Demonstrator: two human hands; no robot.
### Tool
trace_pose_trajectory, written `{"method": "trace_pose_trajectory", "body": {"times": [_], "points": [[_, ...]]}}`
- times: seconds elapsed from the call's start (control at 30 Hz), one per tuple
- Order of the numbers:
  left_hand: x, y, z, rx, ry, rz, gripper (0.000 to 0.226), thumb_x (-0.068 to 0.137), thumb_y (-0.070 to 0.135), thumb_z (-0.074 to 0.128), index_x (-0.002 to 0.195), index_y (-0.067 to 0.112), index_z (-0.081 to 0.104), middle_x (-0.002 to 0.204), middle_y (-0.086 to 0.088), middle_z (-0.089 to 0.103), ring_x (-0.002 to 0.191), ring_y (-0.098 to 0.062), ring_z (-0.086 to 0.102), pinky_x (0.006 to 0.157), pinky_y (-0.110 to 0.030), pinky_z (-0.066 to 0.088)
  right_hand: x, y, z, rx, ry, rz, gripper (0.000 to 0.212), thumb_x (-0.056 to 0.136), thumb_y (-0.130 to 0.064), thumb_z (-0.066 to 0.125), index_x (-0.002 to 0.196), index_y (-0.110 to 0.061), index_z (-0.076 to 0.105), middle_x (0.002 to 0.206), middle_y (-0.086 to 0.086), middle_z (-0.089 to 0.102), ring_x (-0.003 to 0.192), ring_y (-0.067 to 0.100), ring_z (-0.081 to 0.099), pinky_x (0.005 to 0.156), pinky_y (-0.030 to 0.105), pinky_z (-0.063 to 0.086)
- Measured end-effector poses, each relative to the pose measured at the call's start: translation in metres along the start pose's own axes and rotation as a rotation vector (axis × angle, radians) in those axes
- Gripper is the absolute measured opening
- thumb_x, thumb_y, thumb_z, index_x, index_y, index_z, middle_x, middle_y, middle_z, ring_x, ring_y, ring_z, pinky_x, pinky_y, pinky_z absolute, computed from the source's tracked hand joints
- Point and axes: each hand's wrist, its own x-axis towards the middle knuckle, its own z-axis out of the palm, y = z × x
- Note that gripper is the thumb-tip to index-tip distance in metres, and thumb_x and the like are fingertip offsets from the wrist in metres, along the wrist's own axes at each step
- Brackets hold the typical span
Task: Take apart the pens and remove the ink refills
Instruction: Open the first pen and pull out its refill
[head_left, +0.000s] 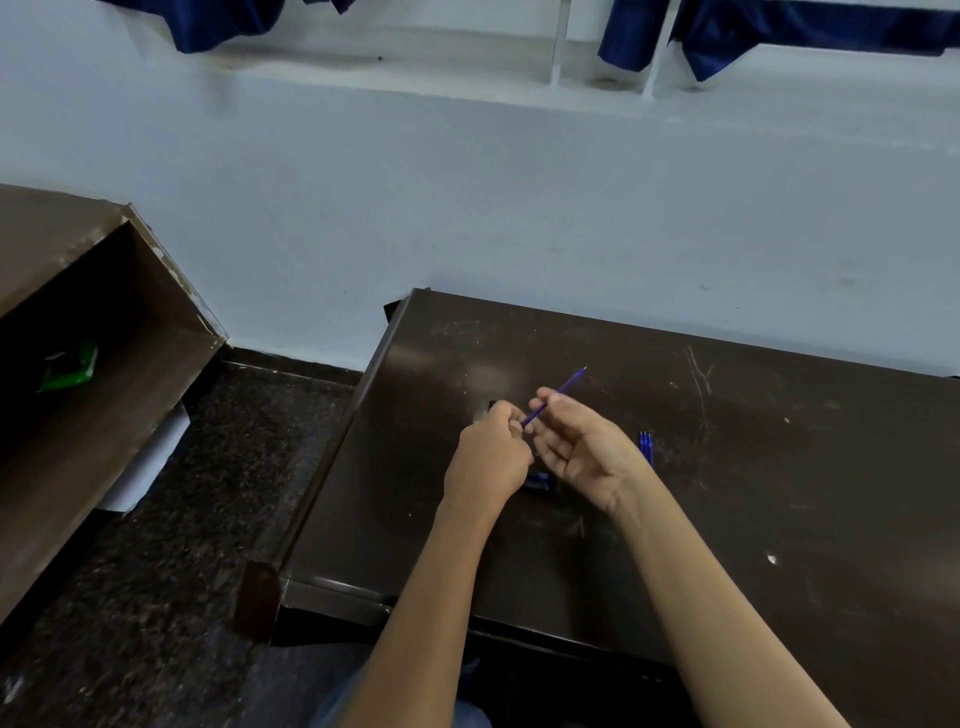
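Now the left hand curls closed round a dark pen barrel, mostly hidden in the fist. Just beside it, the right hand pinches a thin blue plastic ink refill between thumb and forefinger, its tip slanting up beyond the fingers. Loose blue refills lie on the dark brown table right of that wrist.

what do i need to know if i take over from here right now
Left grip: curled around a dark pen piece, mostly hidden.
Right grip: pinches a blue refill, tip pointing up and away. Its lower end sits at the left grip, so I cannot tell if it is fully out.
On the desk: a few loose refills lie together to the right of the right grip; dark pen parts lie under the hands.
Done: the loose refills are out.
Left: free the held refill and lay it with the others. No whole pens are in view.
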Motion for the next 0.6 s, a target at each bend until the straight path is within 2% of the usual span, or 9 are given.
{"method": "trace_pose_trajectory", "body": {"times": [0.1, 0.2, 0.27, 0.33, 0.4, 0.47, 0.53, 0.6], "points": [[-0.001, 0.001, -0.001, 0.003, -0.009, -0.003, 0.023, 0.098, 0.018, 0.037, 0.116, 0.019, 0.052, 0.106, -0.007, 0.064, 0.090, -0.017, 0.060, 0.067, -0.026, 0.040, -0.002, 0.007, 0.005, -0.046, -0.002, -0.009, 0.015, 0.089, -0.005, 0.059, 0.098, -0.014, 0.069, 0.084, 0.002, 0.073, 0.071, 0.008, 0.069, 0.073, 0.022, 0.053], [-0.002, 0.000, -0.003, -0.024, -0.025, -0.006, 0.022, 0.097, 0.014, 0.039, 0.113, 0.020, 0.053, 0.107, -0.007, 0.064, 0.088, -0.016, 0.059, 0.062, -0.022, 0.038, 0.005, -0.003, 0.006, 0.101, 0.089, -0.083, 0.020, 0.089, -0.004, 0.059, 0.105, -0.012, 0.068, 0.085, 0.002, 0.072, 0.074, 0.010, 0.067, 0.077, 0.025, 0.052], [-0.002, 0.000, -0.004, -0.043, -0.015, -0.018, 0.022, 0.096, 0.011, 0.039, 0.109, 0.021, 0.054, 0.107, -0.007, 0.065, 0.087, -0.015, 0.058, 0.058, -0.021, 0.036, 0.014, -0.019, 0.007, 0.099, 0.148, -0.182, 0.021, 0.089, -0.003, 0.058, 0.107, -0.011, 0.067, 0.088, 0.004, 0.070, 0.075, 0.010, 0.065, 0.078, 0.025, 0.051], [-0.001, 0.000, -0.004, -0.064, -0.004, -0.022, 0.022, 0.096, 0.011, 0.039, 0.105, 0.023, 0.055, 0.106, -0.007, 0.065, 0.089, -0.016, 0.060, 0.058, -0.021, 0.036, 0.031, -0.033, 0.009, -0.191, 0.223, -0.337, 0.022, 0.088, -0.002, 0.059, 0.106, -0.009, 0.070, 0.089, 0.007, 0.069, 0.072, 0.010, 0.061, 0.075, 0.025, 0.052], [0.004, -0.002, -0.005, -0.060, -0.008, -0.032, 0.020, 0.095, 0.011, 0.040, 0.103, 0.024, 0.054, 0.107, -0.006, 0.065, 0.091, -0.017, 0.060, 0.058, -0.021, 0.037, 0.061, -0.039, 0.010, -0.723, 0.304, -0.482, 0.023, 0.087, -0.004, 0.059, 0.104, -0.011, 0.073, 0.095, 0.011, 0.072, 0.074, 0.014, 0.061, 0.079, 0.030, 0.054], [0.007, -0.002, -0.005, -0.057, -0.015, -0.034, 0.020, 0.095, 0.011, 0.040, 0.101, 0.025, 0.053, 0.109, -0.007, 0.063, 0.092, -0.017, 0.060, 0.059, -0.021, 0.037, 0.086, -0.037, 0.009, -1.188, 0.305, -0.490, 0.027, 0.088, -0.005, 0.055, 0.104, -0.016, 0.074, 0.107, 0.010, 0.072, 0.089, 0.023, 0.065, 0.090, 0.038, 0.054], [0.008, -0.003, -0.004, -0.043, -0.009, -0.035, 0.020, 0.096, 0.012, 0.038, 0.100, 0.025, 0.053, 0.110, -0.007, 0.063, 0.092, -0.017, 0.059, 0.060, -0.022, 0.038, 0.103, -0.032, 0.005, -1.448, 0.280, -0.434, 0.032, 0.089, -0.003, 0.050, 0.106, -0.018, 0.073, 0.113, 0.011, 0.069, 0.099, 0.031, 0.065, 0.090, 0.043, 0.053], [0.007, -0.002, -0.004, -0.035, -0.004, -0.037, 0.021, 0.097, 0.012, 0.037, 0.103, 0.024, 0.053, 0.111, -0.007, 0.063, 0.094, -0.017, 0.059, 0.064, -0.023, 0.039, 0.104, -0.030, 0.002, -1.572, 0.274, -0.417, 0.035, 0.089, -0.001, 0.047, 0.111, -0.016, 0.071, 0.114, 0.013, 0.068, 0.101, 0.033, 0.064, 0.089, 0.044, 0.053]]}}
